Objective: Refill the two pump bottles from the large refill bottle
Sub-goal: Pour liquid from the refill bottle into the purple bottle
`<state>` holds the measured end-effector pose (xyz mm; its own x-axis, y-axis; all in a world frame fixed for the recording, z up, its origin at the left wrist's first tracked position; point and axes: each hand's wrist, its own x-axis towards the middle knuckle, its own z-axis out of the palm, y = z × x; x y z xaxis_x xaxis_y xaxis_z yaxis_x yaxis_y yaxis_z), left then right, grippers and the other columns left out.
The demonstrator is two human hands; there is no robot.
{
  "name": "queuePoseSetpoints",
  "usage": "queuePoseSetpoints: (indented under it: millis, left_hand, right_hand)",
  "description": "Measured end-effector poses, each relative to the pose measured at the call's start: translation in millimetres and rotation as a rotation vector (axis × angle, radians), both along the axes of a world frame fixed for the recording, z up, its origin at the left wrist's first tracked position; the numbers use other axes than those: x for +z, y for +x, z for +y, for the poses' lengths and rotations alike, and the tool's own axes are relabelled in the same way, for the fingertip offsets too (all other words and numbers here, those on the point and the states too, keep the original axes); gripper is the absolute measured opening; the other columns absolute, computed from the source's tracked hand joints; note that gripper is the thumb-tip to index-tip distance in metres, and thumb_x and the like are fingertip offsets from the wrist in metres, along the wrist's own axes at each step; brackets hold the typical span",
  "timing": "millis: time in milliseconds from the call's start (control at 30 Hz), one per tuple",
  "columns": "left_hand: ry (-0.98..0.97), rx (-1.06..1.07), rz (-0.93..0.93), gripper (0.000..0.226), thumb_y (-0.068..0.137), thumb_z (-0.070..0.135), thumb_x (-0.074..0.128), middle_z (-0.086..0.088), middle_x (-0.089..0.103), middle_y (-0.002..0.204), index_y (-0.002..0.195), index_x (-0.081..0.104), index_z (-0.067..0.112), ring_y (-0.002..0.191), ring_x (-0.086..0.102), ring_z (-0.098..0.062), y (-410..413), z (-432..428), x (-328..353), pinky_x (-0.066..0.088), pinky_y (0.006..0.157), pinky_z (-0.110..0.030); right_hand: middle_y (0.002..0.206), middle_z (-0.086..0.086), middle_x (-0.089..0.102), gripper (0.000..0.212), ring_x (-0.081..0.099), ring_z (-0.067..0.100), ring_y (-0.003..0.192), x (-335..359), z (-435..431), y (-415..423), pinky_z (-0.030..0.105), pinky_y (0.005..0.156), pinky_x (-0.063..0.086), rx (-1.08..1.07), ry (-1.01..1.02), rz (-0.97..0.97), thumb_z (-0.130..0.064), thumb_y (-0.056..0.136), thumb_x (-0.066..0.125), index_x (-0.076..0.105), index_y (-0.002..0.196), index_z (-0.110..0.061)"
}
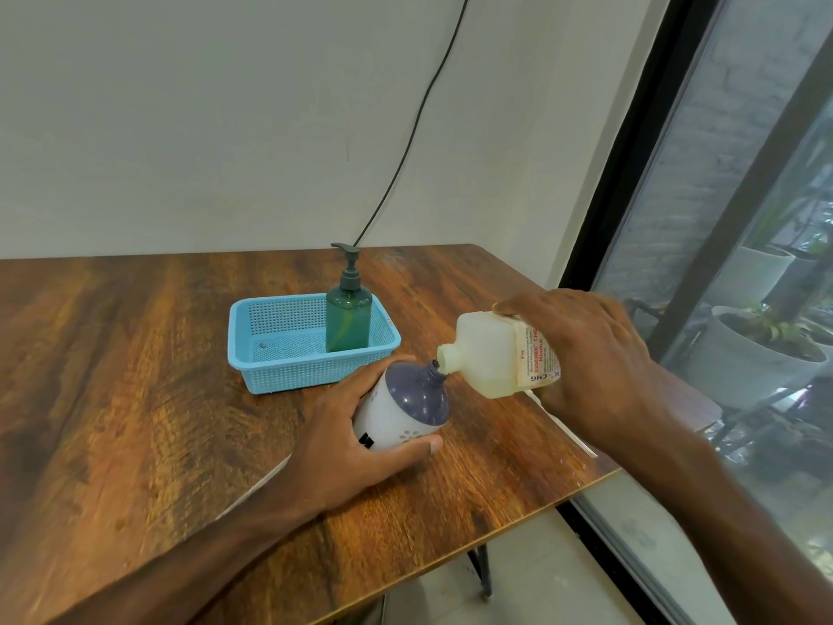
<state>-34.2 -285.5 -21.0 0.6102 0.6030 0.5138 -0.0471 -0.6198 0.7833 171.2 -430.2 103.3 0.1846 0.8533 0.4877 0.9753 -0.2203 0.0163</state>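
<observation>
the wooden table point(135, 354) bears a blue basket point(293, 372) and thin white tube point(581, 442). my tilted white bottle point(396, 426) rests there

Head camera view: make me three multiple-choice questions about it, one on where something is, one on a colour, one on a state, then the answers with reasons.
1. Where does the green pump bottle stand?
A) on the floor
B) inside the blue basket
C) on a shelf

2. What colour is the top of the white bottle that the left hand holds?
A) red
B) yellow
C) dark blue

3. How is the refill bottle in the right hand?
A) upright and capped
B) lying on the floor
C) tipped, open mouth at the white bottle's neck

Answers: B, the basket's walls surround it; C, its domed top is dark blue; C, it leans down, its uncapped mouth meeting the neck.
</observation>
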Motion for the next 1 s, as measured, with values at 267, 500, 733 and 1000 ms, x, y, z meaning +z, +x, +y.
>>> queuePoseSetpoints:
  millis: [267, 500, 733, 1000]
  left_hand:
    - [0.000, -0.003, 0.001, 0.080, 0.071, 0.044, 0.097, 0.017, 0.070, 0.131, 0.141, 0.060, 0.032, 0.121, 0.068, -0.009, -0.6, -0.4, 1.0, 0.059, 0.100, -0.033]
    - [0.008, -0.002, 0.002, 0.081, 0.071, 0.047, 0.096, 0.018, 0.069, 0.132, 0.141, 0.059, 0.033, 0.122, 0.067, -0.009, -0.5, 0.6, -0.9, 0.059, 0.100, -0.034]
    - [0.014, 0.003, -0.017, 0.078, 0.070, 0.055, 0.093, 0.023, 0.068, 0.131, 0.138, 0.058, 0.042, 0.122, 0.066, -0.007, -0.6, -0.7, 1.2, 0.058, 0.097, -0.023]
    - [0.020, 0.008, -0.015, 0.079, 0.069, 0.049, 0.095, 0.021, 0.069, 0.129, 0.139, 0.059, 0.038, 0.121, 0.067, -0.006, -0.1, -0.4, 1.7, 0.059, 0.097, -0.026]
  right_hand:
    - [0.137, -0.003, 0.061, 0.079, 0.046, 0.025, 0.137, 1.6, -0.2, -0.4, 0.048, 0.115, 0.024, -0.001, -0.013, 0.006, -0.028, 0.069, 0.090, 0.051, 0.137, -0.038]
    - [0.138, -0.004, 0.060, 0.077, 0.046, 0.024, 0.137, 1.0, 0.5, -0.4, 0.047, 0.115, 0.023, 0.006, -0.004, 0.017, -0.029, 0.070, 0.090, 0.051, 0.136, -0.038]
    - [0.133, -0.006, 0.061, 0.079, 0.047, 0.023, 0.134, 2.1, 0.9, 1.4, 0.046, 0.115, 0.025, 0.000, -0.030, -0.015, -0.028, 0.069, 0.089, 0.049, 0.136, -0.040]
    - [0.132, -0.005, 0.063, 0.076, 0.049, 0.022, 0.133, 1.6, 2.9, 2.7, 0.045, 0.114, 0.027, -0.004, -0.014, -0.040, -0.030, 0.069, 0.090, 0.052, 0.135, -0.038]
